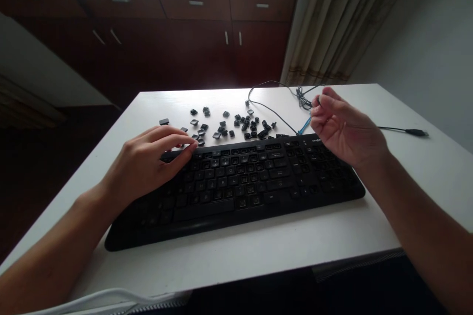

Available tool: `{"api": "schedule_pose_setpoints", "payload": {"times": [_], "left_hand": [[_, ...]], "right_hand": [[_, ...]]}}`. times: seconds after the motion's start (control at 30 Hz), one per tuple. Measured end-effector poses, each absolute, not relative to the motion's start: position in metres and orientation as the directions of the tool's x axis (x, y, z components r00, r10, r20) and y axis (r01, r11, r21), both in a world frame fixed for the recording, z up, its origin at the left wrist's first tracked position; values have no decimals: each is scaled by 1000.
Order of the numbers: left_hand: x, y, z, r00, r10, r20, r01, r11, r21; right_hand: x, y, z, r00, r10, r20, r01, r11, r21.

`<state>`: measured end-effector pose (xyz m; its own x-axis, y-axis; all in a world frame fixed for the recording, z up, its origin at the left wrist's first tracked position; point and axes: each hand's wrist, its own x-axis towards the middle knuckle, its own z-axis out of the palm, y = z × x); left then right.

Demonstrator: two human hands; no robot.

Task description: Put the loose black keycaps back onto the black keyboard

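Observation:
A black keyboard (221, 206) lies at a slant on the white table, with several keys gone and bare key sockets showing. My left hand (148, 155) reaches over its back left part. Thumb and index finger meet at the back edge, and whatever is between them is hidden. Raised over the keyboard's back right corner, my right hand (343, 125) is closed in a pinch, with a small black piece, apparently a keycap (318, 102), at the fingertips. Loose black keycaps (216, 135) lie scattered behind the keyboard, some upside down.
A thin black cable (271, 113) loops behind the keyboard to a coil (303, 101) near a blue tie (305, 125). The cable's plug end (417, 132) rests on the right of the white table (414, 177). Dark red cabinets (192, 51) and a curtain (332, 19) stand beyond.

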<state>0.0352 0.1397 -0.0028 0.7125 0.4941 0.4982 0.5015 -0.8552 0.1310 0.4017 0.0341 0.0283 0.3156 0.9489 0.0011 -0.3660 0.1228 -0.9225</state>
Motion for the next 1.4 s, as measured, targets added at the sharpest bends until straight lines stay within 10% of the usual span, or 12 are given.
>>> {"api": "schedule_pose_setpoints", "payload": {"times": [0.53,1.0,1.4], "left_hand": [[33,145,-7,711,450,539,473,-875,107],[32,142,-5,707,511,489,497,-851,170],[34,140,-2,715,503,486,493,-855,159]], "right_hand": [[392,32,22,244,970,18,-398,117,-910],[377,25,12,271,911,311,254,244,-936],[373,23,16,252,905,342,393,228,-891]]}}
